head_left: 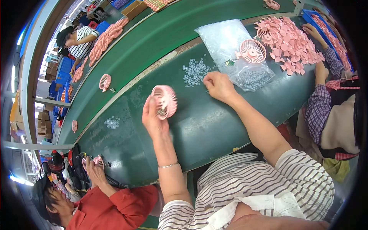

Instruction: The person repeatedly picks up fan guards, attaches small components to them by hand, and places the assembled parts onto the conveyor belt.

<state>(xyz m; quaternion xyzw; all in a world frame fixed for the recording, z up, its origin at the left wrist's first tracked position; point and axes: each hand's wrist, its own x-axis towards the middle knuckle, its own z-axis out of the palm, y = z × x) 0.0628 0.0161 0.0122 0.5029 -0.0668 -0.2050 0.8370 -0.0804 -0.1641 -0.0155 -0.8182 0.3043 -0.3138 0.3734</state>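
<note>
My left hand [152, 120] grips a pink slatted fan housing [171, 102], held tilted above the green worktop and slightly blurred. My right hand [220, 87] is closed in a pinch beside a loose pile of small clear rings [193, 73]; whatever its fingertips hold, if anything, is hidden. Just beyond that hand lies a clear plastic bag [222, 36], its near end [255, 78] full of similar rings. Another pink fan housing [253, 51] rests on the bag, with a small green circuit board [230, 63] beside it. A further housing [267, 35] leans by a heap of pink fan blades [293, 42].
A green conveyor belt [126, 61] runs past the worktop's far side, carrying a pink housing [105, 82]. A smaller ring pile [112, 123] lies to the left. At left, a co-worker in red [111, 207] handles a housing; another co-worker's checked sleeve [320, 111] is at right.
</note>
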